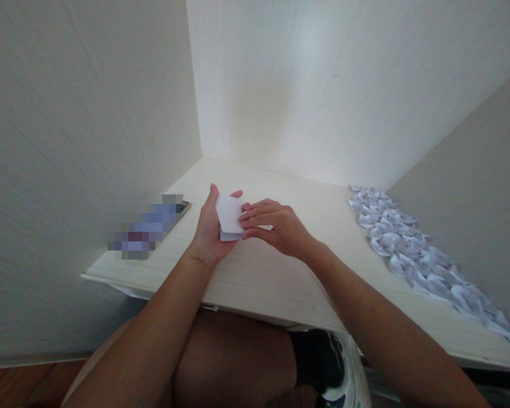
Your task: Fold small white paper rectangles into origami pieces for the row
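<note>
I see the folded paper (229, 218) held just above the pale desk (280, 277), near its middle. The left hand (207, 229) cradles it from behind, thumb upright along the left edge and fingers curled beneath. The right hand (276, 226) has its fingers together, tips pressing on the right edge, where they seem to pinch the layers.

I judge the piece very light and thin, stiffened a little by its folds, easily creased or crushed, and smooth enough to slide between dry fingers. I would grip it at the folded edges, with light pressure, not on the flat face.

A row of folded paper pieces (412, 249) lies along the right side, and a phone (182, 207), mostly blurred, lies at the left.
</note>
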`<state>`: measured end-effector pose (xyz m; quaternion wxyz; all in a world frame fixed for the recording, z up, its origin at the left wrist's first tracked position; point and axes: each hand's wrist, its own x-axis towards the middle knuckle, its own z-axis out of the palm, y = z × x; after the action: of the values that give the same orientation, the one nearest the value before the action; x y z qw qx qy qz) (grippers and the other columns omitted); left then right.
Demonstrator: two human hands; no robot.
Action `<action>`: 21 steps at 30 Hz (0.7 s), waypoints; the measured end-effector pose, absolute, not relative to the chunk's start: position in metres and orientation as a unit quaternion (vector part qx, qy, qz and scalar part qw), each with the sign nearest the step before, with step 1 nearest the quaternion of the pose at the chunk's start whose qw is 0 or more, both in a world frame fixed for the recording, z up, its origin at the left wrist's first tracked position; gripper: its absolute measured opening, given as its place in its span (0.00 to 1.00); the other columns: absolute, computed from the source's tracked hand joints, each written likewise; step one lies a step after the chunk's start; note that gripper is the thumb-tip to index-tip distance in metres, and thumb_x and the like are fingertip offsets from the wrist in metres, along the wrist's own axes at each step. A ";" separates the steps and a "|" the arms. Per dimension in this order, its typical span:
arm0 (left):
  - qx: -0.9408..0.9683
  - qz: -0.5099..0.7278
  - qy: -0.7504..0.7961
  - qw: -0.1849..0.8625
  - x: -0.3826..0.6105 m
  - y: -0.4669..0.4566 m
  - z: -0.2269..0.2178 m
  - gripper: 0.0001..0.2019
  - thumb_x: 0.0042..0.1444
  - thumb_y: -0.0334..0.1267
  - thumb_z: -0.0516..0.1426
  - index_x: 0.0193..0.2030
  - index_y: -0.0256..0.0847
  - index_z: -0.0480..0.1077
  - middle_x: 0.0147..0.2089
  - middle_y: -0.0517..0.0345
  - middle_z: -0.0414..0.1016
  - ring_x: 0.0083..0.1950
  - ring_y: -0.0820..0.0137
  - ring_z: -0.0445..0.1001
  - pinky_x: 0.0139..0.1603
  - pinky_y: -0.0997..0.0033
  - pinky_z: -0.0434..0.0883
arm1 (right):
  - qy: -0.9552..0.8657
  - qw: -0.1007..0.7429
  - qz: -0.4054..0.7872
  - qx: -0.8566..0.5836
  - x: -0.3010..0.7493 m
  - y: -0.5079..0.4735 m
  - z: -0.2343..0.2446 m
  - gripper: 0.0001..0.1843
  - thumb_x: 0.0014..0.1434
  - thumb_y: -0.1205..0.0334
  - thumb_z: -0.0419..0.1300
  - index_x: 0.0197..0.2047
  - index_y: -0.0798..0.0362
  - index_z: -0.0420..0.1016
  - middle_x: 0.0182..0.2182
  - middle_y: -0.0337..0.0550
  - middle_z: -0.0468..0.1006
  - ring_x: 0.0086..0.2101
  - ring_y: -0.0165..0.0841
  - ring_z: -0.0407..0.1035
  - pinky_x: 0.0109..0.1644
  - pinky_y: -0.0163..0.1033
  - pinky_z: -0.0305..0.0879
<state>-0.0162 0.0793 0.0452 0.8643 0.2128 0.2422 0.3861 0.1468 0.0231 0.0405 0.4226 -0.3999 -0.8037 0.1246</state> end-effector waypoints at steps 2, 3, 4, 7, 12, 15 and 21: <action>0.212 0.382 0.241 0.867 -0.016 0.079 0.045 0.30 0.70 0.63 0.42 0.51 0.37 0.70 0.31 0.51 0.73 0.26 0.65 0.73 0.23 0.70 0.69 | -0.807 0.417 0.123 -0.399 0.147 0.023 0.041 0.04 0.61 0.54 0.72 0.40 0.40 0.88 0.42 0.41 0.89 0.50 0.43 0.80 0.61 0.56 0.72; 0.211 0.380 0.239 0.868 -0.016 0.079 0.045 0.30 0.70 0.63 0.42 0.51 0.37 0.70 0.31 0.51 0.73 0.26 0.65 0.73 0.23 0.70 0.69 | -0.808 0.416 0.123 -0.398 0.148 0.023 0.041 0.04 0.61 0.54 0.72 0.40 0.40 0.88 0.42 0.41 0.89 0.50 0.43 0.80 0.61 0.56 0.72; 0.211 0.379 0.238 0.869 -0.016 0.078 0.046 0.30 0.70 0.63 0.42 0.51 0.37 0.70 0.31 0.51 0.73 0.26 0.65 0.73 0.23 0.70 0.69 | -0.809 0.414 0.123 -0.398 0.148 0.023 0.042 0.04 0.61 0.54 0.72 0.40 0.40 0.88 0.42 0.41 0.89 0.50 0.42 0.80 0.61 0.55 0.72; 0.210 0.379 0.239 0.869 -0.016 0.078 0.047 0.30 0.70 0.63 0.42 0.52 0.37 0.69 0.31 0.51 0.73 0.26 0.66 0.73 0.22 0.71 0.69 | -0.810 0.413 0.127 -0.396 0.148 0.022 0.043 0.04 0.61 0.54 0.72 0.40 0.40 0.88 0.42 0.41 0.89 0.50 0.42 0.79 0.61 0.55 0.72; 0.208 0.370 0.245 0.872 -0.016 0.076 0.049 0.31 0.70 0.63 0.41 0.51 0.37 0.69 0.31 0.50 0.74 0.25 0.64 0.73 0.22 0.69 0.70 | -0.804 0.408 0.148 -0.407 0.148 0.021 0.045 0.06 0.60 0.51 0.72 0.39 0.40 0.89 0.41 0.43 0.89 0.48 0.44 0.79 0.60 0.57 0.72; 0.208 0.365 0.246 0.873 -0.016 0.076 0.049 0.31 0.70 0.63 0.41 0.50 0.37 0.70 0.32 0.49 0.75 0.25 0.64 0.74 0.21 0.68 0.70 | -0.808 0.403 0.148 -0.404 0.149 0.021 0.046 0.07 0.61 0.49 0.71 0.38 0.40 0.89 0.40 0.43 0.89 0.48 0.43 0.80 0.60 0.56 0.72; 0.199 0.361 0.243 0.878 -0.016 0.077 0.047 0.31 0.70 0.63 0.42 0.48 0.35 0.72 0.32 0.46 0.76 0.26 0.62 0.75 0.22 0.68 0.71 | -0.814 0.388 0.148 -0.407 0.150 0.021 0.046 0.07 0.64 0.50 0.69 0.38 0.40 0.88 0.40 0.41 0.88 0.48 0.42 0.79 0.59 0.55 0.71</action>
<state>-0.0162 0.0771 0.0473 0.8780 0.1986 0.2434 0.3611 0.1500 0.0213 0.0457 0.3880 -0.4069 -0.8137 0.1476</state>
